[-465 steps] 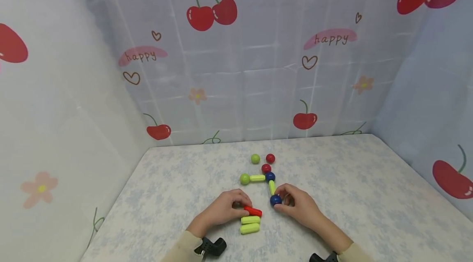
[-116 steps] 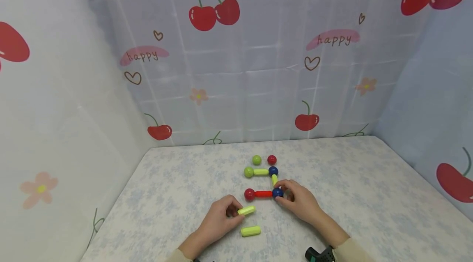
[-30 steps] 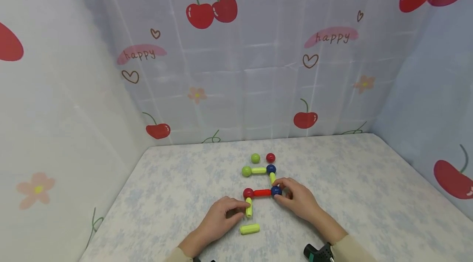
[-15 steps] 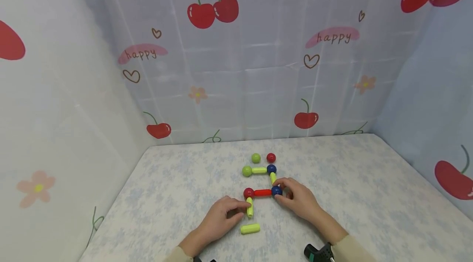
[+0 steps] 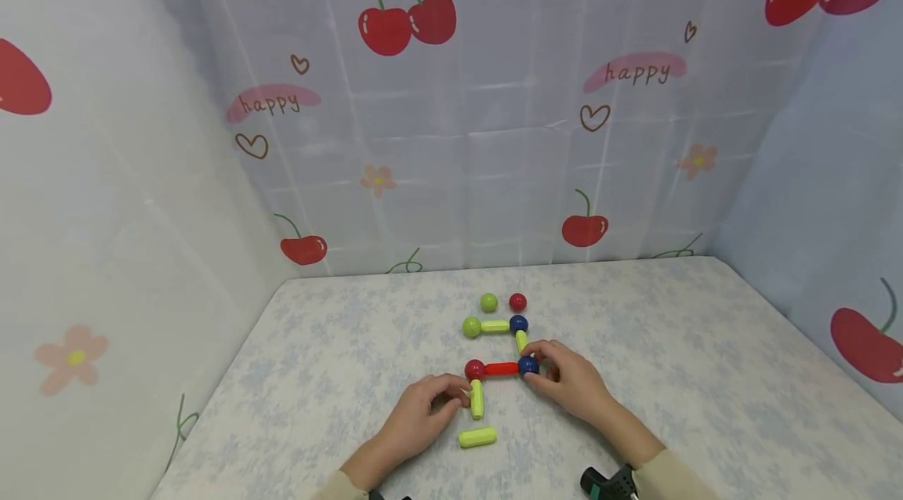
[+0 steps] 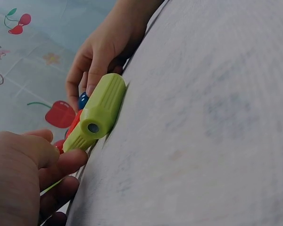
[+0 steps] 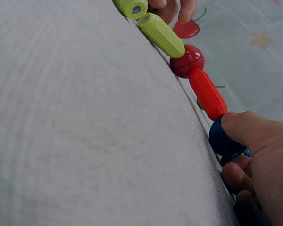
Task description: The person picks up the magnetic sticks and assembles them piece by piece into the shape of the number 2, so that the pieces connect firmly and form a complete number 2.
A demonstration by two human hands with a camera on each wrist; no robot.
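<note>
Beside the left hand (image 5: 422, 418) we have a yellow-green rod (image 5: 476, 400), hard and plastic-looking, with grooves running along its sides and a small grey disc set into its free end. It lies flat on the worktop (image 5: 353, 359), its far end against a glossy red ball (image 5: 475, 369), its long axis running from that ball toward the person. The left fingers are slightly parted and loosely bent right next to the rod, gripping nothing; we cannot tell whether a fingertip brushes it.

The right hand (image 5: 573, 382) has its thumb and fingers closed in a pinch on a smooth blue ball (image 5: 528, 365). Between this ball and the red one we see a ridged red rod (image 5: 502, 369) lying crosswise, narrowing at its ends. The right wrist view shows us a fine dark seam round the red ball.

Just nearer the person we find a loose yellow-green rod (image 5: 477, 437), matching in shape, lying crosswise with its right end slightly farther away. Behind the chain, a loose green ball (image 5: 489, 302) and a loose red ball (image 5: 518, 302) sit apart. The worktop's covering looks pale and woven, with bluish mottling.
</note>
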